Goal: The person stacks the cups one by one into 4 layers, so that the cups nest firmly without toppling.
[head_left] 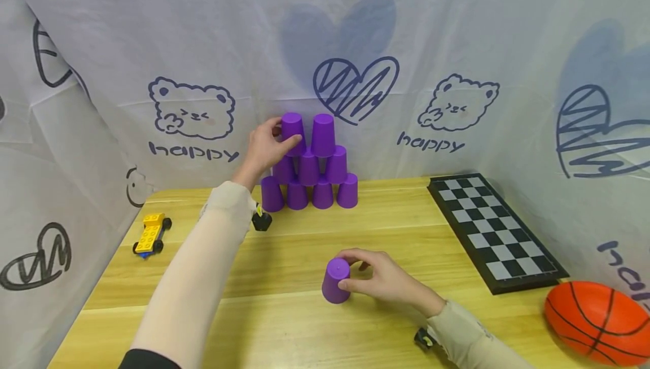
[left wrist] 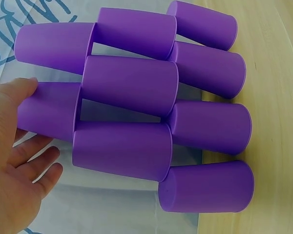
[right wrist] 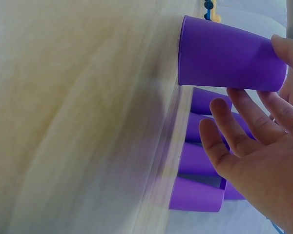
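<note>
Upside-down purple cups form a stepped stack at the back of the table; its third level has two cups side by side. My left hand (head_left: pixel 265 149) holds the left upper cup (head_left: pixel 291 125) between thumb and fingers, and that cup (left wrist: pixel 51 109) rests on the level beneath in the left wrist view. Beside it is the right upper cup (head_left: pixel 323 135). Nearer the front, my right hand (head_left: pixel 388 281) grips another upside-down purple cup (head_left: pixel 335 287) by its upper part. In the right wrist view this cup (right wrist: pixel 229 56) is between thumb and fingers; whether its rim touches the table cannot be told.
A yellow toy car (head_left: pixel 151 234) stands at the left of the wooden table (head_left: pixel 284 335). On the right lie a black-and-white checkered board (head_left: pixel 495 228) and an orange basketball-patterned object (head_left: pixel 599 321). A printed white cloth (head_left: pixel 274 36) hangs behind and beside the table.
</note>
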{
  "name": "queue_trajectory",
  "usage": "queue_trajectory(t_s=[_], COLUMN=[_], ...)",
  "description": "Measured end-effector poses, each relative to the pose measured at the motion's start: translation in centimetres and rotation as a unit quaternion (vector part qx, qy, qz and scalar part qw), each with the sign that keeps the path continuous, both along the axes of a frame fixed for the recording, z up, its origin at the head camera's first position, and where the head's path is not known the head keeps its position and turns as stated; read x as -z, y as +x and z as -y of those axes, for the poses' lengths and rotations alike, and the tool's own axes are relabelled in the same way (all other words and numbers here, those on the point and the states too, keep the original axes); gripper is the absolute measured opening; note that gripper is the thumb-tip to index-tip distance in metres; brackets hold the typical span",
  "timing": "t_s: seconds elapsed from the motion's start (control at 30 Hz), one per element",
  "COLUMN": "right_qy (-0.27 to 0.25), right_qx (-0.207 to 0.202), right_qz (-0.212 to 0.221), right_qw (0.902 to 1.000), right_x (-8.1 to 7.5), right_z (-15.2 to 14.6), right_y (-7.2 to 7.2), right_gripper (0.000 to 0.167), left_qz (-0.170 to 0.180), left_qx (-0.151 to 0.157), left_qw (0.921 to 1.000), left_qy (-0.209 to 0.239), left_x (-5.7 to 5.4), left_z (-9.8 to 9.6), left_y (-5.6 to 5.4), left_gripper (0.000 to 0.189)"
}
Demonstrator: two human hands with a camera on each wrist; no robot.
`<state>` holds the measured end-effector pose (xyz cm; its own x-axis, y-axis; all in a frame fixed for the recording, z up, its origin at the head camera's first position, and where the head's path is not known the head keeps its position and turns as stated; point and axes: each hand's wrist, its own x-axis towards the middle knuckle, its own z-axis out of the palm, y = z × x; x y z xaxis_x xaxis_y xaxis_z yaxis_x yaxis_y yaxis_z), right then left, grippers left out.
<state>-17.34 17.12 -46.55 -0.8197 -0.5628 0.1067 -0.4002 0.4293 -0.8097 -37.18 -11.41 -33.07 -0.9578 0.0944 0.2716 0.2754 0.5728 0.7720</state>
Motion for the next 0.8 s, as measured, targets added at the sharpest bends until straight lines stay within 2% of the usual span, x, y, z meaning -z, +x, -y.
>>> queue_trajectory(t_s=[0.3,0.53,0.6,0.8], right_qy=[0.000,-0.005,-0.004,0.003], right_qx=[0.003,0.001,0.007,0.040], right_qz=[-0.002,-0.018,-0.027,-0.058], right_qw=[1.0000,0.9998,0.9996,0.9975], right_x=[0.2,-0.4,-0.8,-2.5], right_z=[0.0,0.4,0.6,0.5], right_y=[0.0,-0.2,-0.4,-1.4], right_gripper=[0.041,0.042,0.042,0.043], left_qz=[0.002,-0.006,-0.003,0.001], left_qx=[0.009,0.055,0.060,0.038], left_qw=[1.0000,0.9962,0.9945,0.9936], left_qy=[0.001,0.067,0.086,0.107], left_x=[0.2,0.6,1.0,3.2], left_z=[0.5,2.0,2.7,4.9], left_y=[0.2,0.5,0.8,1.2], left_gripper=[0.072,0.072,0.071,0.065])
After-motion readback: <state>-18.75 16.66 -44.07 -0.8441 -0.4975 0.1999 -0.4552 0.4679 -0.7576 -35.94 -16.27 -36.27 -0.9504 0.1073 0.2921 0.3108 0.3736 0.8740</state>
